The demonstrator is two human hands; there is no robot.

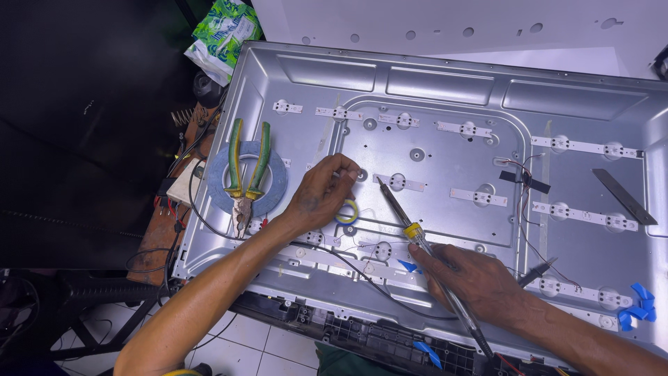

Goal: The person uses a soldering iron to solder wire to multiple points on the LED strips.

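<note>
Over the grey metal panel [445, 150], left hand [321, 193] pinches a small yellow-green wire loop [347, 211]; right hand [480, 278] grips a yellow-collared soldering iron [417, 237].

Head camera, looking steeply down, close

This is an electronics repair workshop. An opened television back panel [445, 139] with bare LED strips [583, 146] fills the bench; pliers [247, 174] lie on the panel's left end, tangled wires [174, 209] hang just beyond its left edge.
</note>
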